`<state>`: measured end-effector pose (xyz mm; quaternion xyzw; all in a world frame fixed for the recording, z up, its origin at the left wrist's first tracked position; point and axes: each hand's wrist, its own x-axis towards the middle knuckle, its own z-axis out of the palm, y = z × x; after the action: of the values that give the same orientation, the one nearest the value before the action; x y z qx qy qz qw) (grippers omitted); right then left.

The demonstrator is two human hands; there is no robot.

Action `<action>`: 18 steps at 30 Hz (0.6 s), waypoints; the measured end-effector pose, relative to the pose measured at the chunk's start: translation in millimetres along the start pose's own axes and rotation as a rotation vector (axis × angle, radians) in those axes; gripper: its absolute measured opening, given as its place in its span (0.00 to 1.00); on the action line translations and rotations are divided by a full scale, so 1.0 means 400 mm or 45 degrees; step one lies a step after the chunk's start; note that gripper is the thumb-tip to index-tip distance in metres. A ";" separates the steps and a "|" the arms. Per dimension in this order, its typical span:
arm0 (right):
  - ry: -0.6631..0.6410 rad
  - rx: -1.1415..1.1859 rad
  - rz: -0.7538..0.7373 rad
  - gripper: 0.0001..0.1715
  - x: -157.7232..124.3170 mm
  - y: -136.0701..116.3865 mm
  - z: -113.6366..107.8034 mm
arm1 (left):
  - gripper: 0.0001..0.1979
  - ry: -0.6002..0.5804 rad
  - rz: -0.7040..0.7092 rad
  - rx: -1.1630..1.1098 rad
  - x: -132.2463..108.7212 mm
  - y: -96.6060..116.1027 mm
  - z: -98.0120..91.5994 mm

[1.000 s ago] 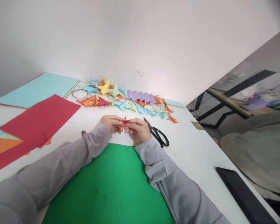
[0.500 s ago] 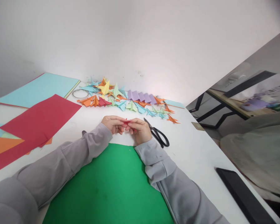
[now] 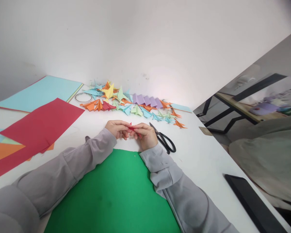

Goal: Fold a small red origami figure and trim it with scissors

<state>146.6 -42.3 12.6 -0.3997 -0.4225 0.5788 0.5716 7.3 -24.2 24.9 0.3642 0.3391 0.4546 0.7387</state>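
A small folded piece of red paper [image 3: 131, 127] is pinched between both hands, above the white table just beyond the green sheet [image 3: 113, 191]. My left hand [image 3: 117, 129] grips its left side with thumb and fingertips. From the right, my right hand [image 3: 145, 135] closes on the other side, and the fingers cover most of the paper. Black-handled scissors [image 3: 165, 141] lie beside my right hand. Behind the hands, folded paper pieces in several colours [image 3: 136, 110] spread along the wall.
Large red paper [image 3: 48, 121] overlaps orange and other sheets at the left, near a light blue stack [image 3: 38, 92]. A tape roll [image 3: 83, 97] lies behind. At the right edge rests a black object [image 3: 252, 200]; grey fabric [image 3: 269, 155] is beyond it.
The fingers of my right hand have shifted very slightly around the red paper. Everything on the table looks the same.
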 end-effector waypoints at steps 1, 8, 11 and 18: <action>0.003 -0.005 -0.004 0.04 0.000 0.001 -0.001 | 0.05 -0.001 0.006 0.003 0.001 -0.001 -0.001; -0.024 -0.009 -0.044 0.04 -0.001 0.005 -0.003 | 0.04 0.009 0.091 0.118 0.004 -0.006 -0.003; -0.047 0.001 -0.034 0.07 -0.001 0.004 0.000 | 0.04 0.004 0.161 0.185 0.001 -0.009 -0.003; -0.046 -0.024 -0.043 0.14 0.007 0.022 -0.008 | 0.05 -0.015 0.256 0.271 0.002 -0.017 -0.010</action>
<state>146.8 -39.1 3.2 -0.3873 -0.4448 0.5724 0.5697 7.1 -24.7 17.1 0.4753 0.3427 0.4857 0.6487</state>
